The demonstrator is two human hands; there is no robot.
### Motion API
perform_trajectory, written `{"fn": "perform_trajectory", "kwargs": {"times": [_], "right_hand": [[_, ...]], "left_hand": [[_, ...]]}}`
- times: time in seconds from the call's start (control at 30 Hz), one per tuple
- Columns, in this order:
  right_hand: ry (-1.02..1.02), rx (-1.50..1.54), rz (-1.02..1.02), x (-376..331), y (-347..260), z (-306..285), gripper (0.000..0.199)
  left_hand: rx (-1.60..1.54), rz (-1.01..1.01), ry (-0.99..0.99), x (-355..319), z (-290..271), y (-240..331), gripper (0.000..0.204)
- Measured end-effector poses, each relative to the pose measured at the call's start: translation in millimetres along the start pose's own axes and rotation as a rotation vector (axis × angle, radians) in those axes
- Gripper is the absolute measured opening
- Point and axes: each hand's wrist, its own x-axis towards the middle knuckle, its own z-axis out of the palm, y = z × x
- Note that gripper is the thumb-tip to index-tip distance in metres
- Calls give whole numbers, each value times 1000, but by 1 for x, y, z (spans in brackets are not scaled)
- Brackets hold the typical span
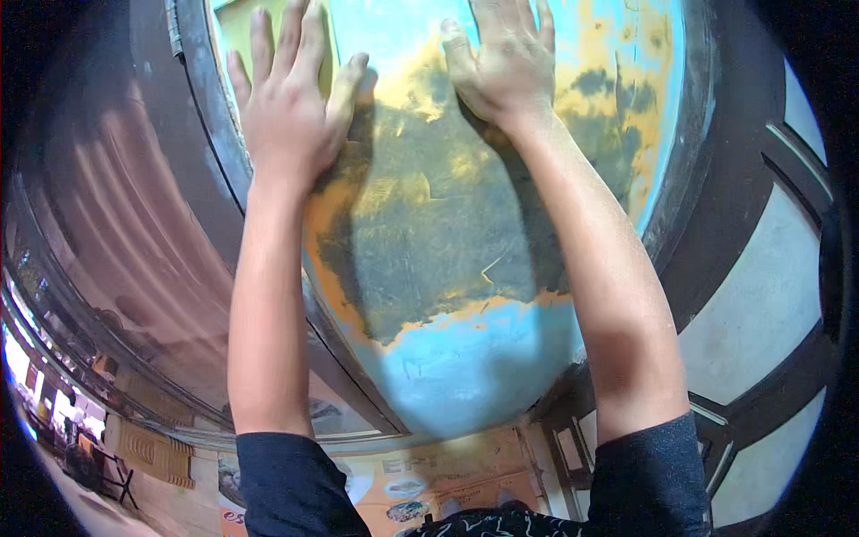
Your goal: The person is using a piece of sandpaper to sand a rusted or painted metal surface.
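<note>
Both arms reach up in front of me toward a patchy wall (438, 224) of light blue and yellow-orange paint with a large dark grey area. My left hand (293, 112) is raised with its fingers spread, its palm toward a yellow-green rectangular panel (237, 34) and the paint beside it. Higher on the right, my right hand (510, 72) is also open, thumb apart, its upper fingertips cut off by the picture's edge. Neither hand holds anything visible. Both palms are hidden, so firm contact with the surface cannot be made out.
On the left stands a dark-framed glass pane (116, 206) with pinkish reflections. A dark frame with pale panels (761, 295) stands on the right. Below lies a printed orange-brown sheet (465, 474). A woven tan seat or mat (152, 452) shows at the lower left.
</note>
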Motion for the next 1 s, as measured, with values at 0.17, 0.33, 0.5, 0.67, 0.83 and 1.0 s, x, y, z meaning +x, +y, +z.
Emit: {"fn": "perform_trajectory", "kwargs": {"times": [0.17,0.33,0.5,0.67,0.83,1.0], "right_hand": [[-13,73,23,1,-8,-6,68],[63,-8,-56,-2,-1,0,68],[110,8,-40,-1,-2,4,68],[58,38,-43,4,8,-3,67],[-230,-30,23,28,26,-32,64],[-191,-74,79,27,42,-35,63]], "left_hand": [[-61,96,121,-50,19,18,63],[-32,126,203,10,23,14,61],[-11,114,249,26,32,28,60],[-62,57,114,-26,30,53,60],[9,125,106,-13,28,46,60],[-123,-51,-41,50,2,90,63]]}}
